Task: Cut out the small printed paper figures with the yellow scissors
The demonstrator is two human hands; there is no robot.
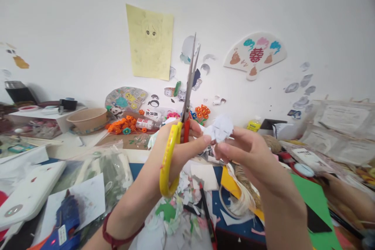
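Note:
My left hand [187, 151] is closed around a pair of scissors [170, 164] with yellow and red handles. Their blades point upward, slightly apart, with nothing visible between them. The thumb of this hand reaches across to a small, crumpled piece of white paper [222, 128]. Pinched between the fingers of my right hand [249, 146], the paper is held up in front of me, right of the scissors. Some of my left fingers are hidden behind the handles. Below both hands lies a heap of paper scraps [175, 199] in white, green and pink.
A blue glue gun [67, 216] rests on white paper at lower left. Green card [310, 199] and a bundle of white cord [238, 199] lie to the right. Another person's arm [348, 195] is at far right. Orange flowers [125, 124] and a round basket [88, 119] stand behind.

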